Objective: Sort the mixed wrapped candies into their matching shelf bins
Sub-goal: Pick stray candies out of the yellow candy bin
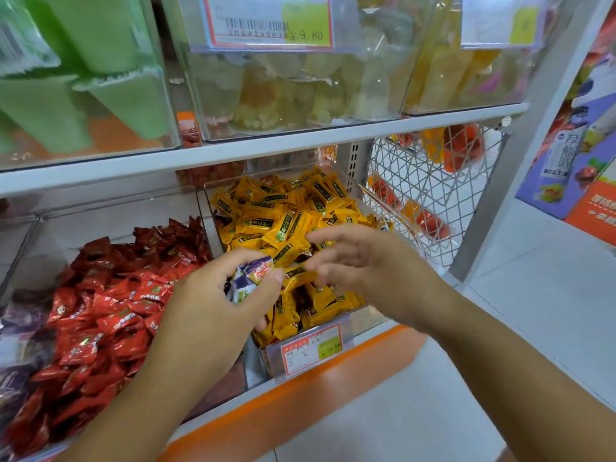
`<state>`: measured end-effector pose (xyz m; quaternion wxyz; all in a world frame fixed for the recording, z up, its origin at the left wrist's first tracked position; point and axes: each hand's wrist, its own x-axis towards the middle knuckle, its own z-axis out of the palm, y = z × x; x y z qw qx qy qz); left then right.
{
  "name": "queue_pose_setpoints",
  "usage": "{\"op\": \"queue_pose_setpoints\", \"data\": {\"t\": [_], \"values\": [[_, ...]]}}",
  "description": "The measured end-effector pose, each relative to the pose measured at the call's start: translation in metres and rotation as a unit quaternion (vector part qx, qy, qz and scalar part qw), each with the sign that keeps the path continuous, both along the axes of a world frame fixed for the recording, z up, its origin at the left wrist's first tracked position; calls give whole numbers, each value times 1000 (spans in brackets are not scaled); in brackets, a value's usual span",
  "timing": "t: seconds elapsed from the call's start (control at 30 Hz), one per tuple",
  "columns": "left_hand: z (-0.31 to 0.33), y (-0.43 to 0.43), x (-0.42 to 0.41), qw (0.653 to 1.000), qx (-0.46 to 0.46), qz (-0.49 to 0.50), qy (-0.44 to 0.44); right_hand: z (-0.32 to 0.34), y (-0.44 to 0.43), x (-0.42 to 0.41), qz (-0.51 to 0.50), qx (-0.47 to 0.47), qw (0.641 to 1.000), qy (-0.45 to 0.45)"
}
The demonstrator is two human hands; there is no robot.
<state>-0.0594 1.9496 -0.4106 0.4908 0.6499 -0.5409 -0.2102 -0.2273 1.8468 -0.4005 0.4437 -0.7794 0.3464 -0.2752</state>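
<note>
Fingers (pixel 233 260) of our L hand (pixel 213 295) curl in w/ the thumb and pinch a small bunch of purple-and-white wrapped candies (pixel 248 278), held just above the front-L part of the yellow candies (pixel 283 215). Our R hand (pixel 360 261) hovers right beside it, palm down, its fingers (pixel 328 236) roughly straight and spread, holding nothing. It's motion-blurred, so we can't tell whether the tips touch the wrappers below.

Both hands are over the clear bin (pixel 208 211) on the lower shelf, which is piled w/ the yellow candies. A red-bordered price tag (pixel 311 350) sits on its front. Next bin to the L holds red candies (pixel 110 315). At the far L edge we see dark purple wrappers (pixel 20 328), too blurry to say which bin they're in.

On the shelf above: green packs (pixel 100 78), pale yellowish packs (pixel 300 95) behind a label (pixel 270 25) reading 9.80. A wire basket (pixel 433 181) w/ red-orange items hangs R of the yellow bin, and an orange strip (pixel 300 388) runs along the shelf's front edge.
</note>
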Motion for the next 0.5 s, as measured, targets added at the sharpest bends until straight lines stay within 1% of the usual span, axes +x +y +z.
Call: {"op": "queue_pose_setpoints", "data": {"t": [0.03, 0.07, 0.1, 0.13, 0.23, 0.3, 0.33, 0.37, 0.4, 0.5], "values": [[-1, 0, 1, 1000, -2, 5, -2, 0, -14, -10, -82, -108, 989, 63], [-2, -1, 3, 1000, -3, 8, 8, 1, -27, -20, -159, -188, 963, 113], [-2, -1, 4, 1000, -2, 8, 25, 1, -40, -29, -205, -232, 938, 154], [-2, -1, 5, 999, 2, 7, 39, -1, -51, -36, -217, -255, 923, 193], [0, -1, 5, 998, 3, 2, 59, -14, -72, -44, -164, -293, 888, 315], [1, 0, 4, 998, -2, 6, 66, -20, -75, -41, -148, -337, 854, 367], [1, 0, 4, 998, -4, 9, 64, -21, -75, -39, -149, -351, 843, 379], [1, 0, 4, 998, -5, 11, 62, -22, -75, -37, -153, -355, 840, 381], [1, 1, 4, 998, -3, 12, 59, -22, -75, -36, -159, -351, 843, 374], [2, 3, 6, 999, 4, 13, 42, -20, -76, -36, -179, -325, 874, 314]]}}
